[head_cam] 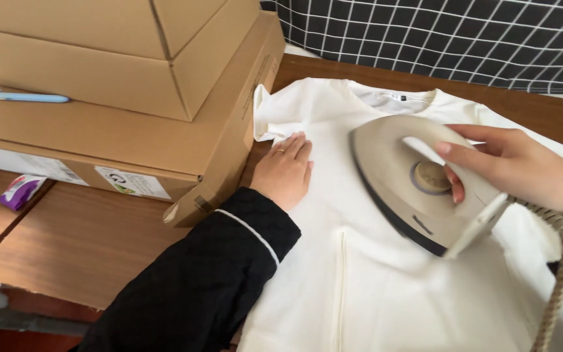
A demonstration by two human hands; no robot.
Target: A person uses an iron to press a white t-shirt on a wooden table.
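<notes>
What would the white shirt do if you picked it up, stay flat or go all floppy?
The white shirt would probably droop: it is thin cloth, already rumpled at the sleeve. It likely slides on the wooden table, perhaps why the left hand presses it flat while the right hand grips the iron.

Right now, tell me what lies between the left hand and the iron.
Only a bare stretch of the white shirt lies between the left hand, pressed flat on it, and the iron held by the right hand; the head view shows it.

probably a home workroom: stacked cardboard boxes point(118, 78) crowd a wooden table point(79, 241) beside a checked cloth point(457, 32).
</notes>
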